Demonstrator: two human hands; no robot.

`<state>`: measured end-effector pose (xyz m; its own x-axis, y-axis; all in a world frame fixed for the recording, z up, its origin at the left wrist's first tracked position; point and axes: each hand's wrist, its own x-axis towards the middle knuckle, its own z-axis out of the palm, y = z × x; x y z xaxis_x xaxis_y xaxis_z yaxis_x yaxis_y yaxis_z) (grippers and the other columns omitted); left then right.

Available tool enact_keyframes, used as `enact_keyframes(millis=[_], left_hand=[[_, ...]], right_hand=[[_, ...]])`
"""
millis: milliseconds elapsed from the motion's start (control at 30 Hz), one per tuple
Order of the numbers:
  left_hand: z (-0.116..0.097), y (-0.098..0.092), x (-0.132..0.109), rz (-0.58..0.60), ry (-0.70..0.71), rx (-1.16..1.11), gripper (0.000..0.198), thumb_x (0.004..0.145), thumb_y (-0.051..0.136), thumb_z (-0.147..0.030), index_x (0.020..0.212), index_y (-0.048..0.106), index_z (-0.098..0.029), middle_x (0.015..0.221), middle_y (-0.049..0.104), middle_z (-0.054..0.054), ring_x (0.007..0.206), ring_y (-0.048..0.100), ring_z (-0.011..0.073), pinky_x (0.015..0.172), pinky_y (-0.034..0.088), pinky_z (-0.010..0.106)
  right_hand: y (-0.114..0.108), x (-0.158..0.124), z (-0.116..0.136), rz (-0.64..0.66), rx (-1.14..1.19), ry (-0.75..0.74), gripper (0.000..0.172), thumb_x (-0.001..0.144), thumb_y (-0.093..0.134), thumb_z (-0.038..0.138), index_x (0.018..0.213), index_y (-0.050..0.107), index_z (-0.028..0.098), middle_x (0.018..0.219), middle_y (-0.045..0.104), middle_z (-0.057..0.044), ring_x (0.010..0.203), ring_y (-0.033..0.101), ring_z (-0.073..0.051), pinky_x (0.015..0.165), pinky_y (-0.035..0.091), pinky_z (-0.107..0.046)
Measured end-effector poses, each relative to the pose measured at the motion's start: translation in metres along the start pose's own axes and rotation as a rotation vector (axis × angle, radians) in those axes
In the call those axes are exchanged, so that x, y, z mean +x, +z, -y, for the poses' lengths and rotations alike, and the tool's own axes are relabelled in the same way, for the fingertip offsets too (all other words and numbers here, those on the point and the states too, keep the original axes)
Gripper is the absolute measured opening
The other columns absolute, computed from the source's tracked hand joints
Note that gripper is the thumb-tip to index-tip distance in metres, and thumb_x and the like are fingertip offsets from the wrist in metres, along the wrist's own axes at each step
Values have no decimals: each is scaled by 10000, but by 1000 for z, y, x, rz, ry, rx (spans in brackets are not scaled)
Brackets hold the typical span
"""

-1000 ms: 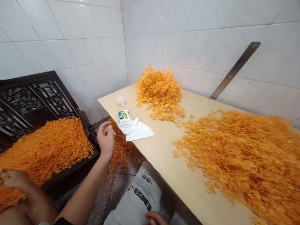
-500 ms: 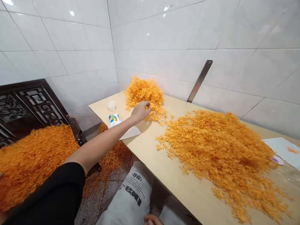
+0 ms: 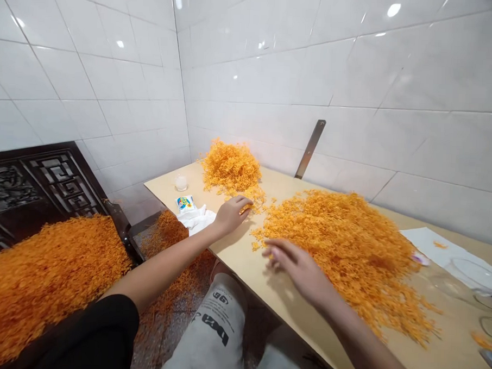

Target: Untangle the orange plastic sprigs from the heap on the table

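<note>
Orange strand pile (image 3: 341, 237): lengthwise along table (image 3: 455, 346) | right hand (image 3: 301, 266) nearer, just beside pile's left end, fingers half-curled, hold unclear through blur | left hand (image 3: 231, 214) farther left of pile, fingers curled at strands (image 3: 245, 208), grip unclear | smaller heap (image 3: 231, 165) beyond, left of pile

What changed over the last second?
Left hand moved right, from beside the table to the near edge of the smaller orange pile. Right hand came up from the lap to the larger orange pile. Can't tell either grip. Both piles and the packet stayed put.
</note>
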<state>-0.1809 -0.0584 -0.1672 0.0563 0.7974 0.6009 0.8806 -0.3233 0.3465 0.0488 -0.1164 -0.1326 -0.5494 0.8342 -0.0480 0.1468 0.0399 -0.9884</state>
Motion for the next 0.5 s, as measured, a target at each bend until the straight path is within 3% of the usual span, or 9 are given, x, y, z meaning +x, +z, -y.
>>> enact_keyframes(millis=[67, 167, 333, 367, 400, 500], left_hand=[[-7, 1, -4, -32, 60, -28, 158, 889, 567, -180, 1013, 664, -199, 1056, 675, 79, 978, 634, 219, 865, 505, 363], [-14, 2, -12, -48, 114, -69, 192, 876, 566, -147, 1028, 675, -189, 1028, 680, 90, 971, 641, 220, 873, 513, 369], [-20, 1, -36, -31, 60, -141, 223, 882, 551, -169, 1074, 660, -197, 1186, 649, 84, 1117, 612, 179, 966, 492, 293], [-20, 1, -40, -62, 27, -269, 232, 885, 543, -181, 1092, 649, -183, 1208, 639, 99, 1140, 604, 190, 992, 476, 309], [-20, 2, -42, -118, -57, -405, 263, 896, 528, -200, 1141, 620, -177, 1230, 627, 110, 1107, 622, 187, 980, 480, 312], [-18, 10, -39, -239, -501, -703, 507, 894, 561, -312, 1359, 442, -148, 1376, 513, 179, 1057, 644, 213, 923, 497, 333]], right_hand=[[0, 46, 7, -104, 59, 60, 198, 897, 565, 344, 920, 652, 167, 945, 685, -104, 691, 633, -156, 654, 558, -277], [3, 94, 11, -73, 87, 79, 210, 927, 530, 303, 835, 653, 160, 885, 698, -105, 689, 655, -145, 709, 571, -275], [7, 117, 8, 30, 74, 89, 57, 782, 711, 222, 799, 683, 176, 786, 702, -61, 680, 654, -155, 738, 570, -282], [8, 119, 6, 23, 63, 84, 42, 769, 710, 200, 804, 695, 185, 822, 708, -64, 713, 659, -159, 768, 562, -284], [8, 120, 4, 3, 48, 71, 30, 769, 693, 183, 793, 703, 196, 843, 707, -64, 739, 658, -160, 810, 548, -292], [10, 124, -1, -83, -71, 48, 93, 739, 692, 150, 756, 720, 236, 844, 710, -72, 818, 651, -216, 933, 475, -397]])
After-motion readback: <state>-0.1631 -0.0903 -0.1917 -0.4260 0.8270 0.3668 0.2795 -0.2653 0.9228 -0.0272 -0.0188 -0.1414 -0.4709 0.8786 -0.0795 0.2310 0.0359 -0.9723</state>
